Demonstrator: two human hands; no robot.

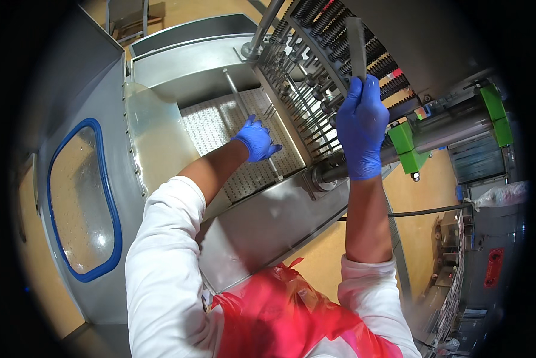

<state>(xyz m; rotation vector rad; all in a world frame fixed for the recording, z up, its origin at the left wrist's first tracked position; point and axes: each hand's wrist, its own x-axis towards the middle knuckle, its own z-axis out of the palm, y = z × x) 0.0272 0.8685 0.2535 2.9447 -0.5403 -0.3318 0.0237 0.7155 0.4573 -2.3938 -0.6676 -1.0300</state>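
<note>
My left hand (258, 141), in a blue glove, lies over a thin metal rod (237, 92) that spans a perforated conveyor bed (250, 176). Its fingers bend round the rod, partly hidden, and the thumb sticks out. Higher up and to the right, my right hand (363, 131), also gloved in blue, grips the lower end of a flat grey metal bar (356, 45). The bar points upward in front of rows of dark springs (330, 30). Left of that hand is a bank of thin metal needles (300, 107) on the machine.
A translucent curved panel (157, 134) borders the bed on the left, beside a steel door with a blue-rimmed window (117, 238). Green clamps (406, 146) sit on a thick shaft (453, 131) at right. A black hose (429, 211) crosses above the yellow floor (420, 238).
</note>
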